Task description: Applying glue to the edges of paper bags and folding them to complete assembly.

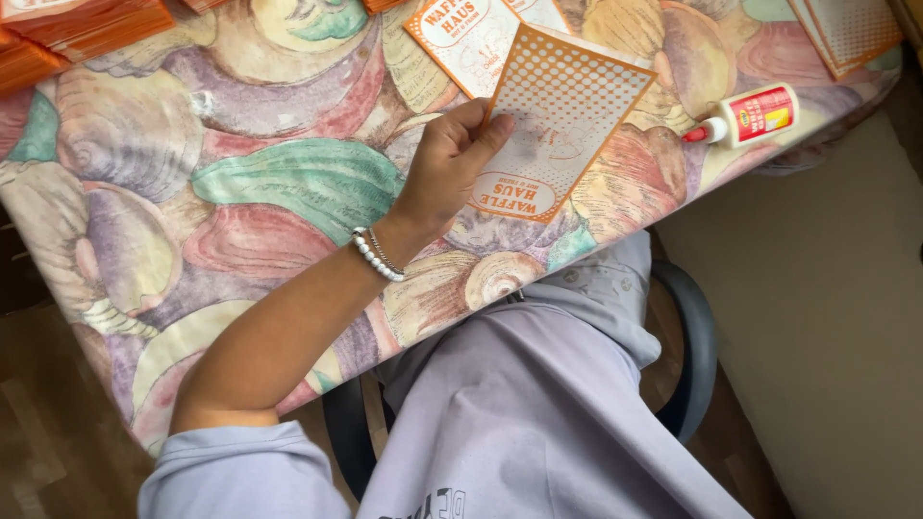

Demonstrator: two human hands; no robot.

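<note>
The left hand (450,163) is forming a closed grip on an orange dotted paper sheet (562,120), with the thumb (492,135) pressing on the sheet's near face at its left edge and the fingers curling behind it, hidden from the camera. The sheet is being held tilted, its printed oval label pointing toward the person, and its lower corner is lying over or just above the table (240,183); whether it is touching the surface cannot be told. A beaded bracelet (375,258) is sitting on the wrist of this hand, and the bare forearm is running down to a pushed-up lilac sleeve (240,471). The right hand is not appearing in the view, so its grip cannot be reported. Directly behind the held sheet, a second sheet (461,38) of the same orange print is lying flat on the table, partly covered by the first. To the right, near the table edge, a small glue bottle (752,115) with a red tip is lying on its side, well apart from the hand. A further orange sheet (851,34) is lying at the far right corner, and a stack of orange cartons (77,29) is occupying the far left corner. The table is wearing a cloth printed with large seashells. Below it, a dark chair (697,356) is showing beside the person's lap.
</note>
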